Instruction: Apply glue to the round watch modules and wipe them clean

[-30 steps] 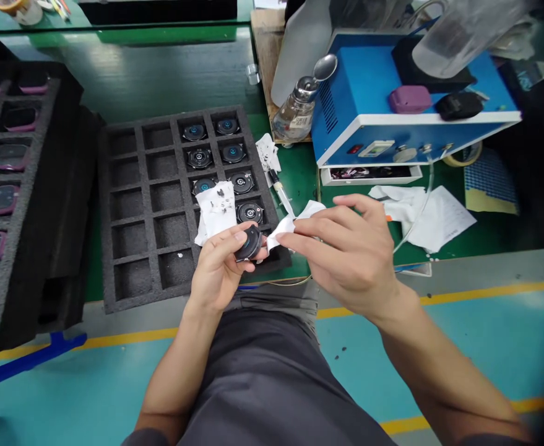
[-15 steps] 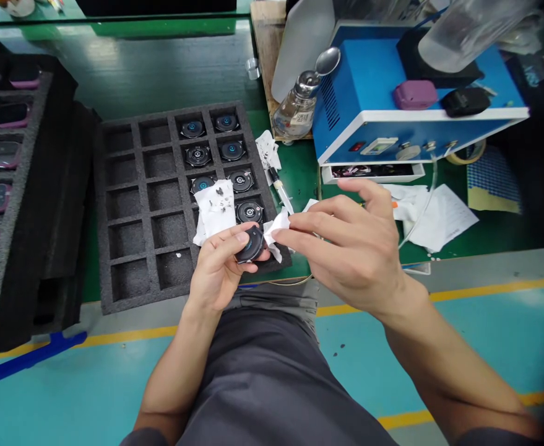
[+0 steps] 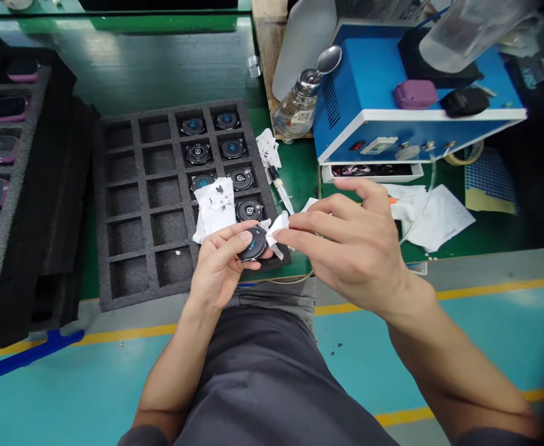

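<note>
My left hand is closed on a round black watch body, its dark face with a blue mark turned up and the thumb on its rim. Pinched in the fingers of my right hand is a crumpled white wipe, close against the watch's right edge; whether they touch I cannot tell. Beneath and behind lies a dark foam tray with several similar watch bodies in its right-hand compartments. A white cloth with dark specks lies over part of the tray, just beyond my left hand.
A syringe-like tube and a stained tissue lie right of the tray. Behind them stand a glass pump bottle and a blue machine with a hose. Stacked foam trays holding purple-edged pieces rise at left.
The watch body has tilted slightly in my left hand, so more of its face and blue mark shows. My right hand keeps its pinch on the wipe, almost in place.
</note>
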A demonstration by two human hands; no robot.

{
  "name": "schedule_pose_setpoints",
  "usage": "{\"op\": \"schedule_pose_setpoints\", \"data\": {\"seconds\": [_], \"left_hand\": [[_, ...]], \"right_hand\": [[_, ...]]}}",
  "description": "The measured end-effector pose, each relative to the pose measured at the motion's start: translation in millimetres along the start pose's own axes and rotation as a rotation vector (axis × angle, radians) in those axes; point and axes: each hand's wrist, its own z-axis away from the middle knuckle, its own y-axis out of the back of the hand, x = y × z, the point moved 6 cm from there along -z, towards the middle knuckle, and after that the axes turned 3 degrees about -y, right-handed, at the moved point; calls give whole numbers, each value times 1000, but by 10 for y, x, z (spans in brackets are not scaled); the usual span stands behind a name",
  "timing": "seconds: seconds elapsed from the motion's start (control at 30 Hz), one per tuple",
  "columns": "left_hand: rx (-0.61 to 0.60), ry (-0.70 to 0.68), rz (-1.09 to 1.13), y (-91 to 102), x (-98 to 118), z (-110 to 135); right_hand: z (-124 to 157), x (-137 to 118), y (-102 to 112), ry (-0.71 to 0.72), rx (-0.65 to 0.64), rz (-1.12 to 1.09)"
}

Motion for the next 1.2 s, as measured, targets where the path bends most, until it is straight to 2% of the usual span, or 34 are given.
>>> {"op": "schedule_pose_setpoints", "data": {"seconds": [0.67,0.93,1.07,1.13,1.2], "left_hand": [[20,0,-52,-7,-16,9],[47,-75,-66,2,-35,15],[66,-126,-96,-6,-38,34],[65,-140,-107,-18,-35,46],[60,-140,-109,-29,-31,54]], "right_hand": [[38,53,12,-10,-38,-24],[55,-28,-17,17,-118,-77],[127,-110,-29,48,-207,-156],[212,-59,22,1,-206,-221],[323,89,118,-132,-124,-284]]}}
